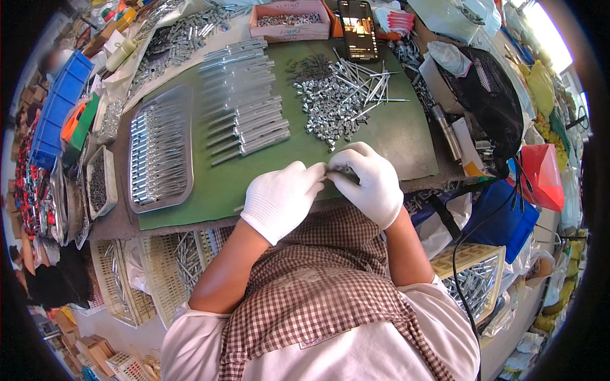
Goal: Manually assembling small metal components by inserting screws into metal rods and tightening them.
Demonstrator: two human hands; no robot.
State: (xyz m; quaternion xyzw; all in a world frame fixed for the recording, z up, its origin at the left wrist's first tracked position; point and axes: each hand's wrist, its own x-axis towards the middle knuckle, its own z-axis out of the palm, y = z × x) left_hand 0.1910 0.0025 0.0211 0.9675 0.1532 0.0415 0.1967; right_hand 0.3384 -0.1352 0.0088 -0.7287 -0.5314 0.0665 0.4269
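Observation:
Both hands wear white knit gloves and meet fingertip to fingertip at the near edge of the green mat (406,146). My left hand (283,197) is closed in a pinch, its palm turned down. My right hand (370,181) is closed too, thumb and forefinger curled around a small dark metal piece, mostly hidden by the glove. Beyond them lies a heap of small silver metal fittings (330,108), with thin metal pins (372,89) strewn over its right side. A row of slim metal tubes (260,130) lies left of the heap.
A clear tray (189,184) of neatly lined metal rods stands at the left. At the back are a pink box (289,32) of small parts and a propped phone (358,32). A black mesh bag (489,89) sits right; crates of metal parts (473,286) stand below the table.

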